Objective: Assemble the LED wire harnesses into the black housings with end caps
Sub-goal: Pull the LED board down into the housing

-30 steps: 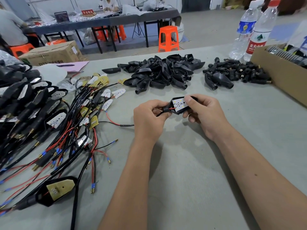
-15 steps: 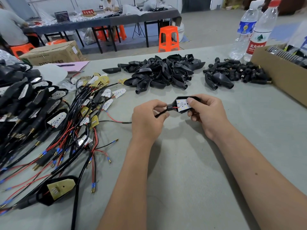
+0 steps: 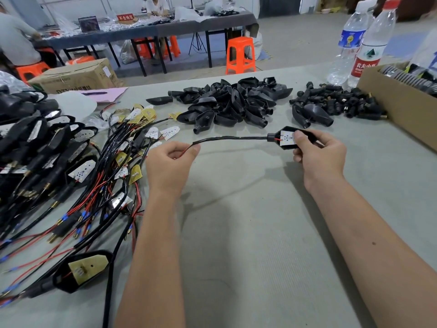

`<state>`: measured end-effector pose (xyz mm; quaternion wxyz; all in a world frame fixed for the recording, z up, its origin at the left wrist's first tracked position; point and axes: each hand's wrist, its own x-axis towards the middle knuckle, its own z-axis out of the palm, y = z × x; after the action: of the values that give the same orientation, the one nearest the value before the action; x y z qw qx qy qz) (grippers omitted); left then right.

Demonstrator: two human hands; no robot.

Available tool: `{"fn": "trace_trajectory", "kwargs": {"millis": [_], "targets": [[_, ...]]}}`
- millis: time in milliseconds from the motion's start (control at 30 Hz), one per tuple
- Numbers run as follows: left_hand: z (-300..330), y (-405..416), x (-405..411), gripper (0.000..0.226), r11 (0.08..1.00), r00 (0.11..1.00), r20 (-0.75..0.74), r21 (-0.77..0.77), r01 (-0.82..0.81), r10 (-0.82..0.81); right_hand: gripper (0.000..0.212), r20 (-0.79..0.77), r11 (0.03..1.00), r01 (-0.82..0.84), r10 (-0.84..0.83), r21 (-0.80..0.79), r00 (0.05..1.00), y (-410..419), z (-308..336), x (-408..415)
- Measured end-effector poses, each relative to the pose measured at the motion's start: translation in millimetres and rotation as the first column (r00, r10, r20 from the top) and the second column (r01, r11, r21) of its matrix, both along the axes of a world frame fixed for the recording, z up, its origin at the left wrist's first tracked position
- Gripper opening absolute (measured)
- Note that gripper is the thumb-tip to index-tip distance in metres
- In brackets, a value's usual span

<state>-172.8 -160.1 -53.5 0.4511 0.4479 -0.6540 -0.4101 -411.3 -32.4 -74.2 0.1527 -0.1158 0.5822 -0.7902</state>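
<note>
Pulled my left hand (image 3: pixel 171 162), pinching the sleeved black-and-red wire (image 3: pixel 233 138), away from my right hand (image 3: pixel 318 153) gripping the black plastic housing (image 3: pixel 287 138), so the board looked seated.

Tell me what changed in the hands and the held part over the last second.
The left hand slid left along the black sleeved wire, away from the right hand, so a long stretch of wire now spans between them. The right hand shifted right and keeps gripping the black housing with its white LED board. The loose housings pile, the wire harnesses and the bottles stayed put.
</note>
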Motion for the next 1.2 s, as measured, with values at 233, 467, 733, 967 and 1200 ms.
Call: {"fn": "trace_trajectory", "kwargs": {"millis": [233,467,733,967,1200], "targets": [[16,-3,15,0.008,0.797,0.671,-0.741,0.414,0.44,0.014,0.024,-0.014,0.995,-0.069,0.07,0.07,0.997,3,-2,-7],[19,6,26,0.053,0.652,0.089,-0.984,0.171,0.739,0.157,0.018,-0.036,0.971,-0.156,0.165,0.183,0.986,5,-1,-9],[16,0,8,0.019,0.927,0.56,-0.803,0.341,0.154,0.202,0.011,-0.067,0.905,-0.305,0.339,0.297,0.938,10,2,-13],[5,-10,14,0.022,0.904,0.641,-0.646,0.37,-0.213,0.416,0.008,0.009,0.719,-0.556,0.608,0.418,0.794,19,14,-12],[11,-17,30,0.032,0.891,0.604,-0.655,0.35,-0.291,0.454,0.012,-0.017,0.502,-0.646,0.796,0.575,0.604,19,25,7]]}}
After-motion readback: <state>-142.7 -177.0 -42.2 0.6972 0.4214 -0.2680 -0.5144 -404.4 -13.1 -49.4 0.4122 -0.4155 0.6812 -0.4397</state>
